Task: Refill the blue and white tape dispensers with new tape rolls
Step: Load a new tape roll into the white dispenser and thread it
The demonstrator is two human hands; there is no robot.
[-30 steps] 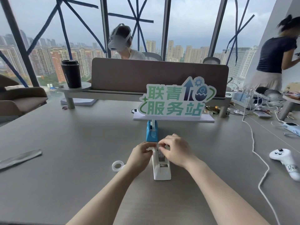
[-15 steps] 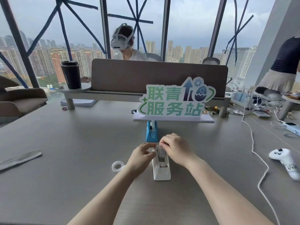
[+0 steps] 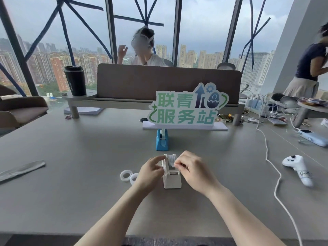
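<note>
A white tape dispenser (image 3: 172,178) stands on the grey table between my hands, a tape roll (image 3: 170,159) seated in its top. My left hand (image 3: 150,172) holds the dispenser's left side. My right hand (image 3: 192,170) pinches something thin at the roll's right edge; I cannot make out what. Two small clear tape rolls (image 3: 126,175) lie on the table just left of my left hand. The blue tape dispenser (image 3: 162,142) stands farther back, in front of the sign, untouched.
A green and white sign (image 3: 188,109) on a white base stands behind the blue dispenser. A white game controller (image 3: 298,168) and a white cable (image 3: 273,167) lie at right. A silver strip (image 3: 21,170) lies at left. A black cup (image 3: 75,80) sits on a shelf. Two people are nearby.
Both hands have slid apart off the top of the white dispenser, uncovering the roll. A second clear roll now shows beside my left hand. The person across the desk raised a hand.
</note>
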